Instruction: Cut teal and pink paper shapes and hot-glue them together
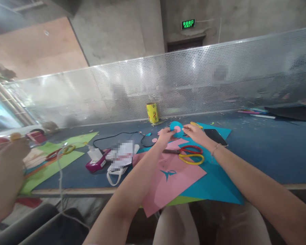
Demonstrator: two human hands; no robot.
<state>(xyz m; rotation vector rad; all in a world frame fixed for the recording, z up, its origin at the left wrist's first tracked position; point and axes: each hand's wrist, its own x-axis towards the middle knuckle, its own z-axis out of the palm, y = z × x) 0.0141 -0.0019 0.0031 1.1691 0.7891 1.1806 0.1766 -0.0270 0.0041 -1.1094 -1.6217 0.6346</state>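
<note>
A blue paper disc (175, 125) with a smaller pink paper circle (177, 129) on it is held up between my two hands. My left hand (165, 134) pinches its lower left edge. At its right side my right hand (191, 130) has its fingers closed, with a small pink bit at the fingertips. Below them, red and yellow handled scissors (192, 154) lie on a pink paper sheet (178, 190), beside a few blue paper scraps (169, 174). Blue paper (216, 183) spreads underneath. A dark phone (215, 136) rests near my right wrist.
A yellow roll (152, 113) stands before a perforated metal screen (132, 78). Left are a purple tissue box (95, 165), a white strapped item (121, 160), a black cord (112, 136) and green paper (51, 166). Another person's arm (9, 173) is at far left. Pens (262, 116) lie far right.
</note>
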